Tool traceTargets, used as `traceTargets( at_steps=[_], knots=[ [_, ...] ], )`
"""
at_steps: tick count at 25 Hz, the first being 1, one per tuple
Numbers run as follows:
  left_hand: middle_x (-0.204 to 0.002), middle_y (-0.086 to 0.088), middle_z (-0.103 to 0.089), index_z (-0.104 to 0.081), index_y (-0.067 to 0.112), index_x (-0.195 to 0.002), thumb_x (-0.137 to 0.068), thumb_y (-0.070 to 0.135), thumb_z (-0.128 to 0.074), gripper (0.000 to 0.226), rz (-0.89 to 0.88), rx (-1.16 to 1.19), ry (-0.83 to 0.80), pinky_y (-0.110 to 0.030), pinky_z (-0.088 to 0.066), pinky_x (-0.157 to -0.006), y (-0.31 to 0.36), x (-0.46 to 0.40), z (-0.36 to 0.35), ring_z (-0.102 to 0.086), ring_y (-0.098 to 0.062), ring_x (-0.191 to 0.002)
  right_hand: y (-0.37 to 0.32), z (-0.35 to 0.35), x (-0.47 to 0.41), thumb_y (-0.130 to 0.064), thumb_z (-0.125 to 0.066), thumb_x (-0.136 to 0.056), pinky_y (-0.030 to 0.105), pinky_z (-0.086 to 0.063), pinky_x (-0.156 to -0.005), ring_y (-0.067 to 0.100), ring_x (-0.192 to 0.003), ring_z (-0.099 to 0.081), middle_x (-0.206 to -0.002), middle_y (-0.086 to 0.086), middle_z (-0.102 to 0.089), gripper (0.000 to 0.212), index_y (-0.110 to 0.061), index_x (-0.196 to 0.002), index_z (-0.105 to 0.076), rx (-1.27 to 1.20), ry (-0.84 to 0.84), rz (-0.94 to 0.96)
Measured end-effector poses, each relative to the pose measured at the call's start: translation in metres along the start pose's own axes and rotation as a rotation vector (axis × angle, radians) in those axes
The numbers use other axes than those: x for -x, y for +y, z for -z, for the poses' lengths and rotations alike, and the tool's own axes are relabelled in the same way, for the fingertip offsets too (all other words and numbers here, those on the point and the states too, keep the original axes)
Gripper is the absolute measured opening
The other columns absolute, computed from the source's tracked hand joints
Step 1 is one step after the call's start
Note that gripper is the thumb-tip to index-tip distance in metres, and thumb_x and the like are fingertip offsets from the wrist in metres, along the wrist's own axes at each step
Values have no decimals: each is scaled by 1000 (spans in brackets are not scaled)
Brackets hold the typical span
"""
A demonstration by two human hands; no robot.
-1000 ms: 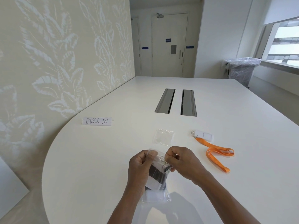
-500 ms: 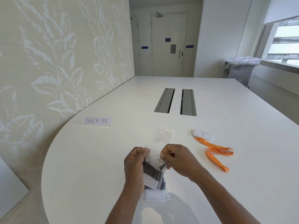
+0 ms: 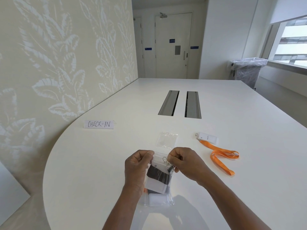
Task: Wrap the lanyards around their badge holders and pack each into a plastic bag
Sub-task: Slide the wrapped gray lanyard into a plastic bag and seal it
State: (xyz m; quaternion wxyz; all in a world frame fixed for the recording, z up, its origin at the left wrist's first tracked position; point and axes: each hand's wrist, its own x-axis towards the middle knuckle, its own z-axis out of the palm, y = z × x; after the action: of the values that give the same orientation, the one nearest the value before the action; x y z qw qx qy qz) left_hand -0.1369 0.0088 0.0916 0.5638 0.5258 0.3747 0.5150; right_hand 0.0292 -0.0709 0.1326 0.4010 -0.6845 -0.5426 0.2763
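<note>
Two hands hold one clear plastic bag (image 3: 159,180) upright over the near edge of the white desk (image 3: 99,163). The left hand (image 3: 138,168) pinches the top left corner of the bag between thumb and curled fingers. The right hand (image 3: 186,163) pinches the top right corner in the same way, close to a metal clip (image 3: 166,161) that shows at the mouth of the bag. Inside the bag is a white badge holder (image 3: 157,185) with a dark lanyard (image 3: 158,175) wrapped around it. The lower end of the bag seems to touch the desk, but I cannot tell for sure.

Just beyond the hands, a second empty plastic bag (image 3: 167,140) lies flat on the desk. To the right of it lies another badge holder (image 3: 208,138), white, with an orange lanyard (image 3: 222,156) fixed to it and lying loose in loops, not wrapped. Further to the left stands a small card with the words CHECK-IN (image 3: 99,124). Two dark cable slots (image 3: 180,105) are set in the middle of the desk.
</note>
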Motion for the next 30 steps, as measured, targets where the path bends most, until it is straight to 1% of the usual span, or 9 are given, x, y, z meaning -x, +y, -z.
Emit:
traceTargets(
  at_steps=[4, 6, 10, 13, 16, 20, 22, 27, 30],
  knots=[
    [-78, -3, -75, -78, 26, -83, -93, 24, -71, 12, 3, -67, 3, -28, -54, -62, -1, 1, -4, -62, -11, -68, 2, -1, -3, -27, -62, -91, 26, -48, -62, 5, -59, -57, -69, -9, -67, 20, -23, -71, -64, -38, 89, -18],
    [-77, -2, -75, -77, 30, -84, -94, 29, -70, 12, -37, -148, 14, -30, -55, -62, -1, 3, -6, -63, -11, -66, 2, -3, -3, -32, -64, -91, 21, -49, -63, 1, -62, -58, -74, -12, -70, 16, -24, -77, -67, -78, 97, -6],
    [-74, 4, -75, -76, 34, -84, -94, 30, -71, 12, -126, -243, -41, -21, -52, -56, 0, 10, -12, -67, -8, -64, -8, -11, -3, -44, -76, -81, 13, -46, -56, -1, -67, -64, -82, -16, -72, 15, -30, -83, -71, -80, 62, 27],
    [-72, 1, -75, -76, 28, -80, -90, 32, -70, 12, -88, -203, -61, -29, -54, -58, 3, 11, -14, -67, -12, -64, -10, -12, -5, -39, -79, -82, 17, -48, -56, 1, -65, -64, -77, -8, -74, 16, -24, -79, -73, -69, 78, 32],
    [-72, -7, -72, -74, 21, -75, -83, 35, -70, 16, -51, -133, -73, -38, -53, -61, 7, 11, -14, -64, -18, -63, -10, -11, -3, -35, -76, -86, 15, -47, -54, 0, -62, -62, -76, -6, -74, 17, -21, -76, -73, -64, 94, 66],
    [-66, -5, -68, -75, 22, -75, -90, 19, -71, 16, -87, -146, -74, -28, -51, -58, 6, 9, -15, -59, -13, -60, -13, -12, -2, -25, -71, -87, 28, -48, -50, 9, -56, -54, -64, -4, -65, 18, -18, -71, -69, -147, 81, 58],
    [-62, -4, -65, -75, 22, -75, -90, 18, -71, 17, -108, -160, -75, -23, -50, -57, 4, 9, -14, -56, -12, -57, -12, -10, -2, -22, -70, -85, 26, -46, -48, 9, -55, -51, -62, -6, -62, 16, -18, -70, -68, -162, 62, 44],
    [-72, -9, -72, -76, 25, -78, -82, 34, -71, 10, -117, -144, -34, -32, -55, -62, 4, 10, -17, -62, -14, -63, -8, -4, 0, -25, -75, -85, 16, -46, -52, 8, -58, -55, -69, 5, -70, 15, -17, -73, -73, -226, 33, 29],
    [-72, -7, -73, -76, 26, -77, -80, 35, -70, 11, -88, -130, -9, -34, -56, -62, 4, 6, -19, -62, -13, -62, -5, 0, -1, -26, -77, -84, 17, -50, -55, 7, -60, -60, -73, 5, -74, 13, -18, -74, -76, -218, 71, 9]
  ],
)
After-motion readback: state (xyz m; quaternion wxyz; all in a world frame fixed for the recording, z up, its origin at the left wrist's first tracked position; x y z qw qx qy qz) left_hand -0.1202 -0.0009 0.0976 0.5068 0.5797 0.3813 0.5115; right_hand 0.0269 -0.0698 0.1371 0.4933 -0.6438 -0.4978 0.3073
